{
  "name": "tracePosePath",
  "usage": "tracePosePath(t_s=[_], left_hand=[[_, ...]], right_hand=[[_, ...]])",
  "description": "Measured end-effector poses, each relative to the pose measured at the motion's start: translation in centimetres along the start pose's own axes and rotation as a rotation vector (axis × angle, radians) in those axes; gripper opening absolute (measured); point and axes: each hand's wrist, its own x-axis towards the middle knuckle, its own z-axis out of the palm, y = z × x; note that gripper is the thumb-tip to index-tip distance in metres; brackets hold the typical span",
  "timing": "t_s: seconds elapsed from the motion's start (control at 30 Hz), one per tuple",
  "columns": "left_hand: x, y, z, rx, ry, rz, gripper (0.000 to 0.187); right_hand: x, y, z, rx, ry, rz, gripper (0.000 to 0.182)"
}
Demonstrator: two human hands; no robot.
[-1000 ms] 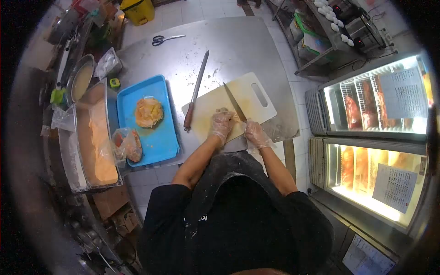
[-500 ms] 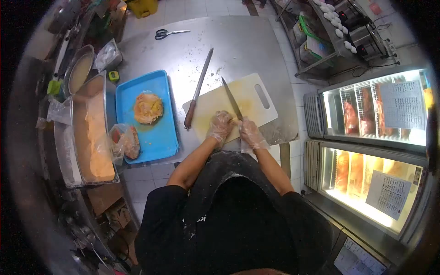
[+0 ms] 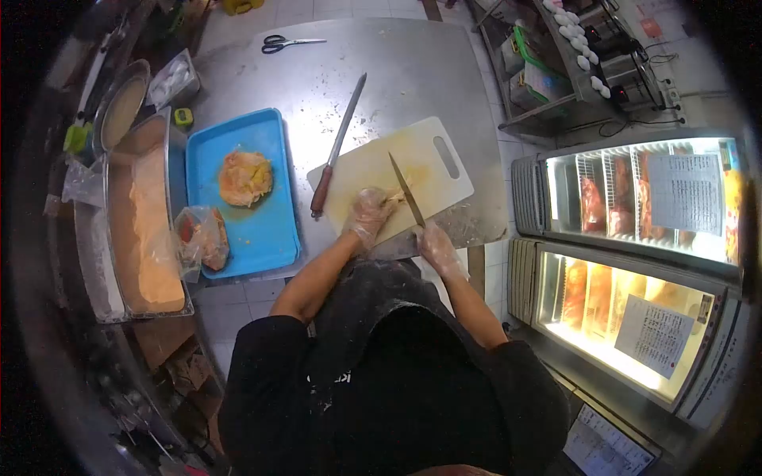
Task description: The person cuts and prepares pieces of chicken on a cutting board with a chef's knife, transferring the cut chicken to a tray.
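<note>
Under my gloved left hand, on the white cutting board, is a small pale piece of what looks like raw chicken. The fingers are curled over it, and most of the piece is hidden. My gloved right hand grips a knife by the handle at the board's near edge. Its long blade points away from me, just right of the piece; whether it touches cannot be told. A sharpening steel with a brown handle lies across the board's left edge.
A blue tray at the left holds a mound of raw meat and a plastic-bagged piece. Beyond it stands a metal bin of orange-tinted flour. Scissors lie at the table's far side. Lit display fridges stand at right.
My right hand has drawn back toward me with the knife, away from my left hand. My left hand stays on the piece. The whole view has shifted slightly.
</note>
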Motion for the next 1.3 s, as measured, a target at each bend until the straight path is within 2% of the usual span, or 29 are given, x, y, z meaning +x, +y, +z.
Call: tracePosePath(t_s=[0.03, 0.07, 0.1, 0.17, 0.23, 0.27, 0.33, 0.37, 0.43, 0.53, 0.63, 0.67, 0.73, 0.8, 0.83, 0.87, 0.93, 0.97, 1.0, 1.07, 1.13, 1.17, 1.23, 1.3], left_hand=[[-0.5, 0.5, -0.9, 0.061, 0.009, -0.007, 0.028], [-0.8, 0.6, -1.6, 0.126, 0.02, -0.013, 0.027], [-0.8, 0.1, -1.6, 0.057, 0.054, -0.023, 0.028], [-0.9, -0.9, -0.8, -0.093, 0.119, -0.049, 0.03], [-0.5, -0.1, -1.0, -0.045, 0.014, -0.057, 0.026], [-0.2, 0.2, -0.9, -0.024, -0.037, -0.066, 0.025], [-0.7, -1.8, 1.6, 0.068, 0.057, -0.022, 0.022], [-1.0, -2.8, 3.1, 0.111, 0.105, -0.002, 0.02], [-0.6, -2.9, 3.2, 0.182, 0.078, -0.005, 0.018], [0.3, -2.1, 2.4, 0.159, 0.072, -0.012, 0.016], [0.0, -2.2, 2.2, 0.14, 0.047, -0.016, 0.016], [0.2, -2.2, 2.3, 0.142, 0.037, -0.003, 0.017], [-1.2, -5.0, 6.7, 0.29, 0.151, 0.048, 0.024], [-1.2, -5.9, 5.7, 0.243, 0.175, -0.008, 0.031], [-1.1, -4.4, 2.9, 0.109, 0.134, -0.09, 0.033], [-0.8, -2.8, 0.4, -0.032, 0.089, -0.174, 0.035], [-0.4, -0.8, -2.6, 0.102, -0.064, -0.089, 0.036], [-0.6, -0.4, -3.2, 0.167, -0.14, -0.053, 0.037], [-1.1, -1.6, -1.7, 0.232, -0.011, 0.007, 0.035], [-1.8, -4.5, 2.6, 0.361, 0.251, 0.126, 0.031], [-1.5, -3.6, 1.6, 0.29, 0.028, -0.021, 0.028], [-0.9, -3.1, 0.8, 0.254, -0.075, -0.085, 0.027], [-0.6, -2.1, -0.6, 0.24, -0.042, -0.064, 0.027], [-1.0, -2.2, -0.7, 0.243, -0.038, -0.07, 0.027]], right_hand=[[1.1, 1.2, 1.7, -0.014, 0.035, -0.051, 0.016], [2.1, -0.3, 0.5, 0.151, 0.015, 0.002, 0.016], [3.4, -3.6, -2.4, 0.316, -0.004, 0.052, 0.015], [5.7, -5.3, -2.2, 0.329, 0.027, 0.04, 0.015], [7.0, -4.4, 0.9, 0.023, 0.116, -0.083, 0.015], [6.6, -4.2, 1.3, 0.002, 0.117, -0.127, 0.016], [5.4, -5.2, -0.7, -0.051, 0.105, -0.222, 0.017], [4.2, -4.8, -1.0, -0.066, 0.017, -0.146, 0.019], [1.0, -4.4, -1.7, -0.098, -0.153, 0.01, 0.023], [-1.8, -5.7, -3.4, -0.015, -0.223, 0.425, 0.029], [-1.3, -6.2, -4.0, 0.003, -0.199, 0.294, 0.032], [-0.1, -7.4, -5.2, 0.015, -0.176, 0.185, 0.028], [2.2, -3.8, -1.5, -0.153, -0.031, -0.112, 0.025], [6.4, -4.4, -0.9, -0.024, -0.121, 0.139, 0.02], [7.8, -5.0, -0.8, 0.043, -0.165, 0.262, 0.02], [8.2, -5.8, -1.3, -0.026, -0.129, 0.134, 0.021], [8.0, -7.6, -2.6, -0.174, -0.079, -0.119, 0.026], [7.6, -8.7, -3.1, -0.082, -0.067, 0.012, 0.027], [6.7, -9.8, -3.4, 0.007, -0.058, 0.145, 0.029], [4.2, -9.4, -3.0, 0.03, -0.096, 0.225, 0.029], [0.2, -6.6, -2.0, -0.097, -0.194, 0.123, 0.03], [-1.2, -6.3, -2.5, -0.106, -0.237, 0.209, 0.028], [-3.0, -6.4, -3.8, -0.123, -0.324, 0.377, 0.024], [-2.7, -6.6, -4.6, -0.114, -0.339, 0.392, 0.02]])
